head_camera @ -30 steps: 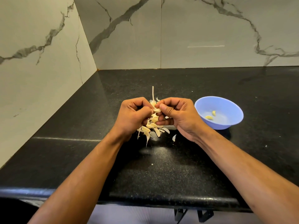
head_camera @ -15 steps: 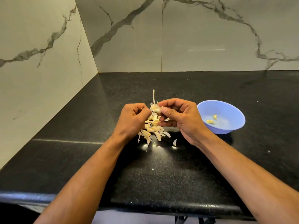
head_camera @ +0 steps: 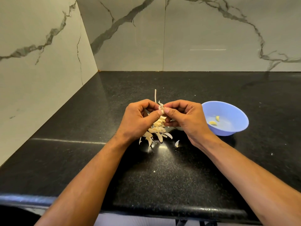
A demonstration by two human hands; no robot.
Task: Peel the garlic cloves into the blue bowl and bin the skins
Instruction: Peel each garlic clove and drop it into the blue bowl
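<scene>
Head view, looking down over both forearms, and the two hands meet above the glossy black speckled stone counter. Left hand has its fingers curled in, thumb pressed forward onto a small pale garlic clove with papery skin; right hand mirrors it, thumb and forefinger pinching the same clove from the other side, thumbnails almost touching. So both sets of fingers are clamped on that one clove, held up off the counter. A wisp of skin sticks up just above the fingertips, and behind them a thin dry pale stalk rises upright. Directly under the fingers lies a loose heap of cream-coloured garlic cloves and skins, spreading toward the wrists, with one small white curl of skin lying apart, below the right hand's knuckles. Just beyond the back of the right hand sits the round light-blue plastic bowl, close but not touching, and inside it two peeled yellowish cloves rest near each other. Grey-veined white marble wall tiles stand beyond the fingers.
</scene>
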